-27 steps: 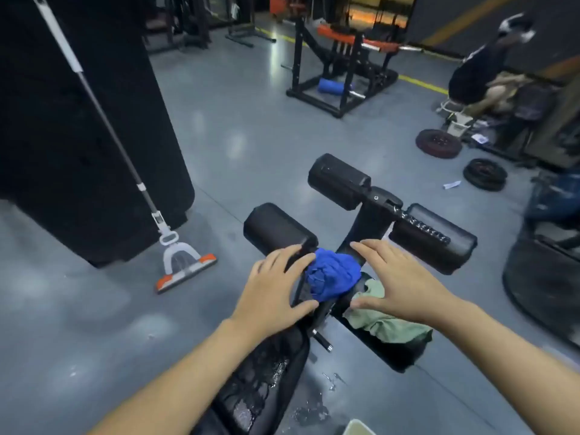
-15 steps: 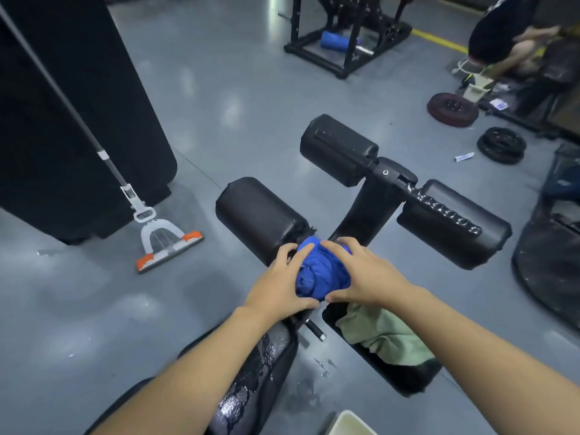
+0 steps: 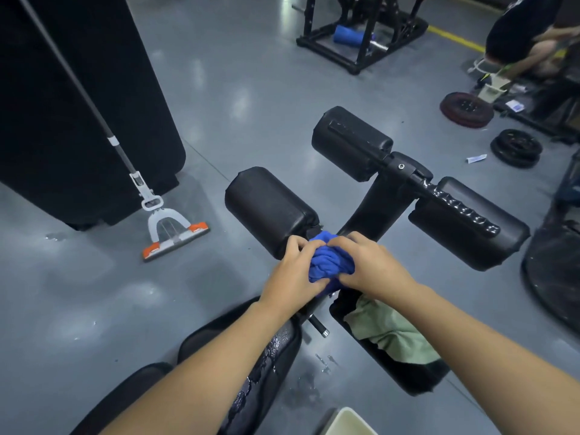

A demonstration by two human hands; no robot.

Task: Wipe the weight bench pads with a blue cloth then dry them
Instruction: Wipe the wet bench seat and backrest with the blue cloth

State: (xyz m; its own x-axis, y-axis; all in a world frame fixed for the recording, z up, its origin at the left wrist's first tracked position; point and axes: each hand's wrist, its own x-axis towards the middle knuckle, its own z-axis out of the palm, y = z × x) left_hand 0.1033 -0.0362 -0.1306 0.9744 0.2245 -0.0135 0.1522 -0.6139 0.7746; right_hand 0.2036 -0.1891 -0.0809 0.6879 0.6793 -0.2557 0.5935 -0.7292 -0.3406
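A bunched blue cloth [image 3: 329, 262] sits between the bench's lower roller pads, and both hands grip it. My left hand [image 3: 293, 277] curls round its left side, my right hand [image 3: 370, 266] round its right side. The lower left roller pad [image 3: 266, 211] lies just beyond my left hand. Two upper roller pads [image 3: 351, 142] [image 3: 467, 224] stick out from the black post [image 3: 383, 202]. A green cloth [image 3: 389, 331] lies on the lower right pad [image 3: 408, 375] under my right forearm. The bench seat pad [image 3: 263, 372] below my left forearm is wet.
A mop [image 3: 169, 230] leans on a black pillar [image 3: 72, 114] at the left. Weight plates [image 3: 464, 105] [image 3: 514, 149] lie on the floor at the right, near a seated person [image 3: 527, 32]. A black rack [image 3: 361, 29] stands at the back. Water drops spot the floor [image 3: 323, 362].
Both hands have closed in from either side and now squeeze the blue cloth together into a tighter bundle. The camera has tilted down and nearer to the pads.
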